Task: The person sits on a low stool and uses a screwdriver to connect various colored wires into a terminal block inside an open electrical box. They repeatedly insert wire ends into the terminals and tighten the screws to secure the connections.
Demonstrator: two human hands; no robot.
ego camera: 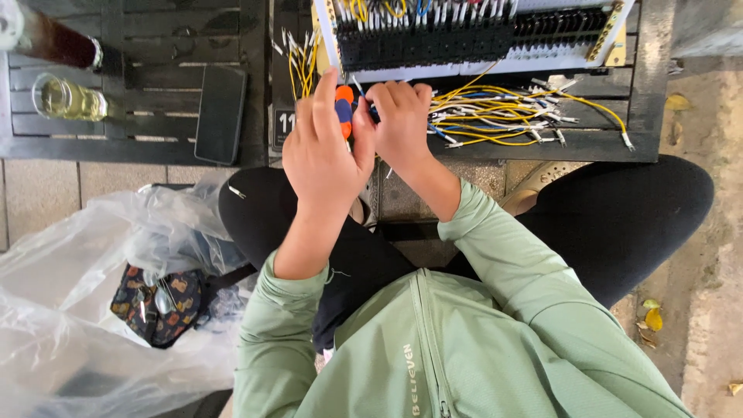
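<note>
My left hand (321, 151) is closed around an orange and blue tool handle (344, 108), probably a screwdriver. My right hand (401, 116) meets it from the right, fingers pinched at the tool's tip, where a thin wire seems to be held. Both hands hover at the near edge of a dark slatted table (155, 116). Just beyond them lies a white board with black terminal strips (464, 35). A loose bundle of yellow, white and blue wires (511, 112) with metal ferrule ends spreads to the right of my right hand.
A black phone (220, 114) lies on the table to the left, with a glass of yellowish drink (66, 98) and a dark bottle (54, 42) further left. A clear plastic bag (77, 255) and a patterned pouch (155, 302) sit on the floor by my left knee.
</note>
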